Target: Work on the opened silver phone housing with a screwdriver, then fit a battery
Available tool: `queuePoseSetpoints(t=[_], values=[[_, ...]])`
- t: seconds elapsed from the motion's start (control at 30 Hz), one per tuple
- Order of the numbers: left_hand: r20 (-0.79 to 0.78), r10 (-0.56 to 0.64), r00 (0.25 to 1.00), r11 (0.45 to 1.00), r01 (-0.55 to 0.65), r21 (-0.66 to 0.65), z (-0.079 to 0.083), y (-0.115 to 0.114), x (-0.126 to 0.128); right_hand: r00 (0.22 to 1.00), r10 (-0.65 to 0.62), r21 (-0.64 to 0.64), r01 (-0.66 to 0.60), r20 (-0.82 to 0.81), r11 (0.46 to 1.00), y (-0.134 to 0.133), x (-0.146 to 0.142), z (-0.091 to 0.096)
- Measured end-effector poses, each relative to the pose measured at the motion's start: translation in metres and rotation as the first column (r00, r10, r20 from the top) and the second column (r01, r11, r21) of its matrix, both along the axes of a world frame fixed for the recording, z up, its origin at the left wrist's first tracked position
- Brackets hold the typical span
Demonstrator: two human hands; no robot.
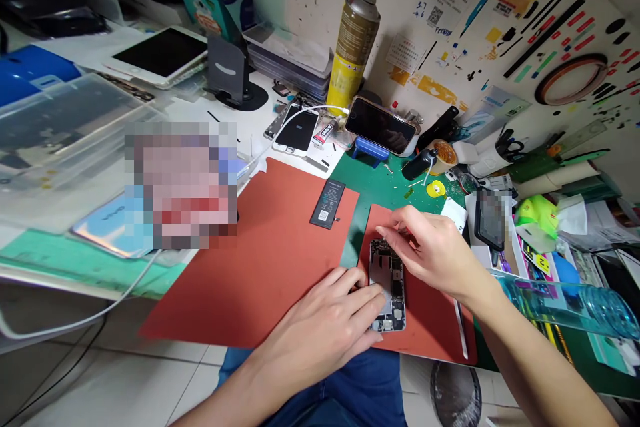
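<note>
Opened phone (398, 290), lower centre-right
Left hand (336, 310) grasps its left side; right hand (426, 240) at its top, grip unclear.

Left hand (340, 310) and right hand (425, 247) both bare, fingers slim, knuckles softly rounded. Left forearm (250, 380) and right forearm (530, 333) likewise uncovered as far as the view reaches, slender, widening away from the wrists. Trousers (360, 390) blue, darker at the lap, brighter along the left thigh; cloth creased, weave too blurred to read
</note>
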State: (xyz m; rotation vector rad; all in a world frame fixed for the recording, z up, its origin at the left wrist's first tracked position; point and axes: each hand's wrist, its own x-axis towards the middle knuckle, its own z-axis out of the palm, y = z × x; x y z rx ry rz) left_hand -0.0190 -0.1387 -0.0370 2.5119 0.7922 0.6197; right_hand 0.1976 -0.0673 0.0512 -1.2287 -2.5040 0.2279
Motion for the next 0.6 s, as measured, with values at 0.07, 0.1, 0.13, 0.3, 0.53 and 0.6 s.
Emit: queuePoseSetpoints(t=[0.07, 0.1, 0.13, 0.3, 0.53, 0.6], values=[[0.002, 0.003, 1.0, 1.0, -0.003, 0.001, -0.001, -0.001, 0.0, 1.0, -0.004, 0.003, 0.004, -0.021, 1.0, 0.0, 0.001, -0.001], [0.003, 0.007, 1.0, 1.0, -0.007, 0.003, -0.001, -0.001, 0.0, 1.0, -0.002, 0.007, 0.002, -0.026, 1.0, -0.001, 0.002, -0.002], [0.004, 0.011, 1.0, 1.0, -0.011, 0.005, -0.001, -0.001, 0.0, 1.0, -0.001, 0.017, 0.001, -0.026, 1.0, -0.001, 0.002, -0.003], [0.005, 0.003, 1.0, 1.0, -0.003, -0.009, 0.0, 0.0, 0.0, 0.999, -0.021, 0.06, 0.022, -0.027, 0.998, -0.002, 0.002, -0.007], [0.002, -0.003, 1.0, 1.0, 0.003, -0.008, 0.001, 0.001, 0.0, 0.996, -0.063, 0.096, 0.068, -0.055, 0.993, -0.004, 0.001, -0.013], [-0.002, 0.0, 1.0, 1.0, 0.0, -0.013, 0.002, 0.001, 0.0, 0.997, -0.055, 0.105, 0.061, -0.06, 0.993, -0.004, 0.001, -0.012]])
